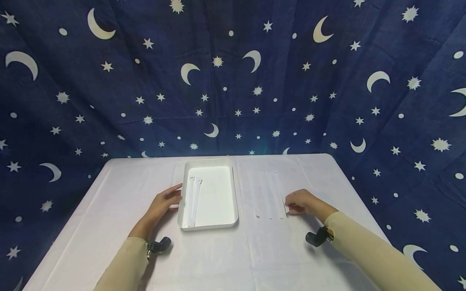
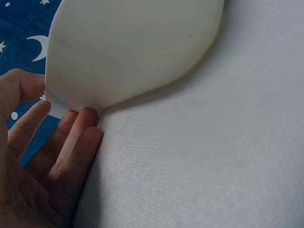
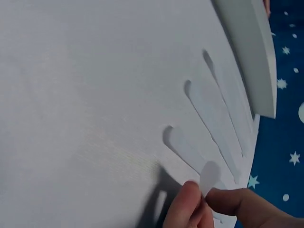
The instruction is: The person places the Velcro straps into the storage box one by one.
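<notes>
A shallow white tray (image 1: 218, 198) stands left of the middle of the table. Two thin white straps (image 1: 196, 204) with slotted heads lie lengthwise in its left part. My left hand (image 1: 160, 204) is at the tray's left side, its fairly straight fingers (image 2: 88, 121) touching the wall and lower edge. Between thumb and fingertips, my right hand (image 1: 300, 200) pinches the rounded end of a white strap (image 3: 210, 173); the fingers hide part of it. Beside that hand, three similar straps (image 3: 209, 128) lie roughly parallel on the cloth, rounded ends toward me.
White cloth (image 1: 218, 262) covers the table, with creases running across it. Behind it hangs a dark blue curtain (image 1: 164, 81) printed with moons and stars. Each wrist carries a black camera mount (image 1: 160, 244) over a beige sleeve (image 1: 123, 262).
</notes>
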Demonstrator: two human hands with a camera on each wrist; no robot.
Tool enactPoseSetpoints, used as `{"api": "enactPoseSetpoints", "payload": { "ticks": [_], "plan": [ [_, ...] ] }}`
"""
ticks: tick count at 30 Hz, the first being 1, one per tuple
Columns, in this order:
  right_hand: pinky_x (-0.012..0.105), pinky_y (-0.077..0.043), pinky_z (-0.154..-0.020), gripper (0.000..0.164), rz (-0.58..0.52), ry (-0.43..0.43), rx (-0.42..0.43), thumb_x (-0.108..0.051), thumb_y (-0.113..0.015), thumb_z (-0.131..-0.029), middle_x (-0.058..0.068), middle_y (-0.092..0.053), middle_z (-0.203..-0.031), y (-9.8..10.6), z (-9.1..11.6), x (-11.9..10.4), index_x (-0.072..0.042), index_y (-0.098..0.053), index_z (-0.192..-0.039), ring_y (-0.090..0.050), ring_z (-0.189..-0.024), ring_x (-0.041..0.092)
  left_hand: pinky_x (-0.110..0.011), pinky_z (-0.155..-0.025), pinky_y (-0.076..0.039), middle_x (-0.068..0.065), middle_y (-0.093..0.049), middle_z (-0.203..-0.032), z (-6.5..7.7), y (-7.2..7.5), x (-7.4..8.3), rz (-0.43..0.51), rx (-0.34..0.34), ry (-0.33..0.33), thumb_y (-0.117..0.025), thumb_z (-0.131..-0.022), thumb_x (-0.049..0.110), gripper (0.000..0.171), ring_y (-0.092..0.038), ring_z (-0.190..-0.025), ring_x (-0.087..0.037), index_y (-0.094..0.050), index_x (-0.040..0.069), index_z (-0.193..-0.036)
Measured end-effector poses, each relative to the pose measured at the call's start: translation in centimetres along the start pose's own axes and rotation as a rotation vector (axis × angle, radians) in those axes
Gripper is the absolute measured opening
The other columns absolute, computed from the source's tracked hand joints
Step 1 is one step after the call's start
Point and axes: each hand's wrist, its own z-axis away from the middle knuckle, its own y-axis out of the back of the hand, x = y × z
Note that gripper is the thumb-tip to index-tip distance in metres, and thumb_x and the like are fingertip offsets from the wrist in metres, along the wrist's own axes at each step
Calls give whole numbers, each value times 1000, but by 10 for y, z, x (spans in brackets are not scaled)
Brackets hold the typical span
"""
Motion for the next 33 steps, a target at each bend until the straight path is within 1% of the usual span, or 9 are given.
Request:
{"api": "enactPoseSetpoints", "payload": {
  "ticks": [2,4,7,10,14,19,26,28,33],
  "plan": [
    [22,-60,-62,29,-43,-42,-29,8,-64,-82,3,-59,-70,2,0,-2,11,-59,-110,-61,-59,10,-41,-90,-59,-29,-48,-142,4,0,7,0,-2,1,-59,-96,16,59,-60,-117,-38,-38,5,-150],
    [21,-60,-62,35,-89,-75,-53,8,-64,-82,3,-60,-70,3,1,-4,11,-56,-116,-62,-59,10,-41,-90,-59,-28,-48,-142,5,0,9,9,-3,2,-59,-96,15,59,-60,-117,-37,-38,5,-150],
    [21,-60,-62,47,-129,-102,-92,9,-64,-82,4,-61,-72,3,1,-7,13,-50,-127,-64,-60,11,-40,-90,-59,-26,-49,-143,0,1,3,20,2,5,-60,-96,17,59,-60,-117,-35,-39,8,-150],
    [20,-60,-62,52,-160,-116,-115,9,-64,-82,4,-62,-73,3,1,-8,12,-47,-131,-65,-61,11,-39,-89,-59,-24,-49,-144,-6,2,-7,31,6,-1,-62,-95,22,61,-61,-117,-33,-40,11,-151],
    [19,-60,-63,45,-217,-109,-159,11,-61,-84,3,-62,-71,6,2,-10,11,-47,-126,-65,-61,10,-39,-88,-59,-23,-49,-143,-10,2,-14,42,7,-17,-64,-94,25,62,-61,-115,-32,-41,12,-150],
    [18,-60,-64,34,-287,-86,-203,12,-59,-84,1,-61,-70,10,4,-14,8,-50,-116,-65,-61,9,-39,-87,-60,-23,-50,-142,-9,3,-16,48,7,-27,-64,-94,23,62,-62,-113,-31,-42,12,-150],
    [20,-60,-63,38,-280,-105,-175,10,-63,-84,2,-63,-71,13,6,-22,8,-52,-120,-65,-62,10,-39,-88,-60,-24,-49,-143,-9,4,-15,49,1,-19,-64,-94,23,62,-62,-115,-31,-40,12,-151],
    [20,-60,-63,40,-287,-106,-171,10,-63,-84,3,-63,-72,14,7,-24,9,-52,-122,-65,-62,11,-40,-89,-59,-25,-48,-144,-5,3,-10,42,-6,-14,-63,-95,21,62,-61,-116,-33,-39,10,-151],
    [20,-60,-62,43,-343,-98,-193,10,-62,-85,4,-65,-72,18,6,-27,9,-50,-126,-66,-62,11,-41,-92,-58,-28,-47,-143,13,1,16,25,-20,-6,-60,-96,15,59,-58,-119,-38,-38,4,-150]
  ]
}}
